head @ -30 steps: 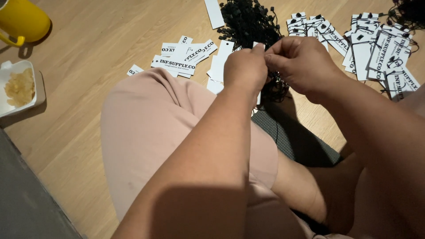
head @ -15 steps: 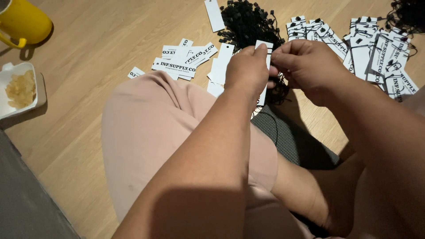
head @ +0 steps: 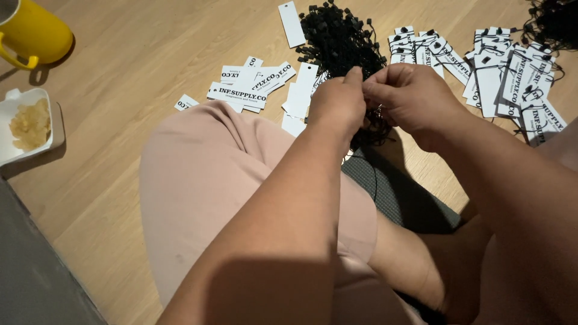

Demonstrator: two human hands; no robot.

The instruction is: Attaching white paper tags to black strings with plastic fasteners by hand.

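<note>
STEP: judged threading a black string loop through a tag | left hand (head: 338, 102) and right hand (head: 409, 96) meet, fingers pinched narrow on thin black string (head: 378, 114); tag hidden between them | string pile (head: 340, 36) just beyond fingers, blank tags (head: 253, 84) left, strung tags (head: 506, 72) right, all on floor (head: 132, 60) | NEXT: likely needs fine pull-through, steady pinch.

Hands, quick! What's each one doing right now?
Left hand: fingers pinched shut on a thin black string.
Right hand: fingers closed on the same black string.
</note>
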